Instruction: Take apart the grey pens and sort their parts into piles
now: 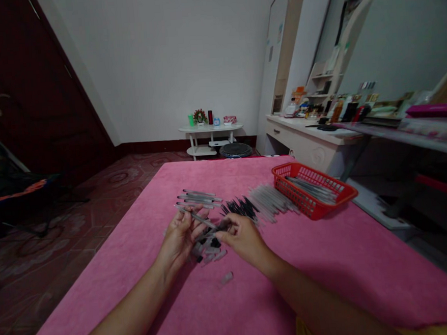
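Between my two hands lies a slim pen (203,220) with a clear barrel, slanting down to the right. My left hand (180,237) grips its upper left end between thumb and fingers. The fingers of my right hand (241,235) are pinched at the lower right end, where a dark part shows; its detail is blurred. Under the hands is a loose pile of clear and black pen caps (210,252), partly hidden. One more clear cap (227,278) lies apart, nearer to me. Just beyond my left hand several pens (199,197) lie side by side.
Thin black pen parts (239,207) and a row of clear barrels (272,201) lie beyond my right hand. A red plastic basket (318,209) holding more slim pieces stands at the right on the pink cloth (161,315). A dressing table (308,131) stands beyond it.
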The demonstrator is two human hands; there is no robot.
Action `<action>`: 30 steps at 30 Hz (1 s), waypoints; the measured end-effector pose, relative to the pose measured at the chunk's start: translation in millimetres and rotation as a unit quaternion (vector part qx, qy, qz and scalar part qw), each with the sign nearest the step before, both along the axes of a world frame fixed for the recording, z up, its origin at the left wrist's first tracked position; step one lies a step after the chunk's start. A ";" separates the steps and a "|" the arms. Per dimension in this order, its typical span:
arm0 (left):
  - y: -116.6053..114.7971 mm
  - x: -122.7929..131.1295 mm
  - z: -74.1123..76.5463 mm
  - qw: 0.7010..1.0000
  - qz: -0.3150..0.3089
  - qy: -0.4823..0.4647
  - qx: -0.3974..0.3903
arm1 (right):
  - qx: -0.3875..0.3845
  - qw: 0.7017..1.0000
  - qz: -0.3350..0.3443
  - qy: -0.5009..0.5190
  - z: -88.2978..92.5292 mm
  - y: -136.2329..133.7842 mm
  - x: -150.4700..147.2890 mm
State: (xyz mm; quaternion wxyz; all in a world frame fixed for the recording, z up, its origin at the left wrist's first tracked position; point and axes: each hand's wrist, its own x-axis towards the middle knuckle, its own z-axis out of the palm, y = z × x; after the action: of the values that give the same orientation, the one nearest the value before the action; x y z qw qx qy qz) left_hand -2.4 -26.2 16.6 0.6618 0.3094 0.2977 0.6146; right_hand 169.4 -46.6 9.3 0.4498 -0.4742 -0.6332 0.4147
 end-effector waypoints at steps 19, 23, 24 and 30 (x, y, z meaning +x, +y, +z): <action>1.7 0.1 -2.4 1.000 0.001 -0.002 0.002 | 0.000 0.999 -0.025 -0.048 -4.4 2.4 2.6; 1.4 -0.3 -2.0 1.000 0.002 -0.004 0.001 | -0.013 0.998 -0.001 -0.067 -3.3 1.4 3.2; 1.1 -0.1 -1.5 1.000 0.001 -0.003 0.001 | -0.018 0.997 0.003 -0.074 -2.8 1.0 3.2; 0.4 0.9 0.6 1.000 0.011 0.004 -0.009 | -0.014 0.998 -0.016 -0.055 -1.4 0.3 2.9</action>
State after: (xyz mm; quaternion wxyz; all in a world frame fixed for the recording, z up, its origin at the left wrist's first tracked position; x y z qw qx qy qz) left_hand -1.5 -25.8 17.2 0.6563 0.3028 0.3090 0.6182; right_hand 172.3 -46.4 7.9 0.4138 -0.5127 -0.6437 0.3893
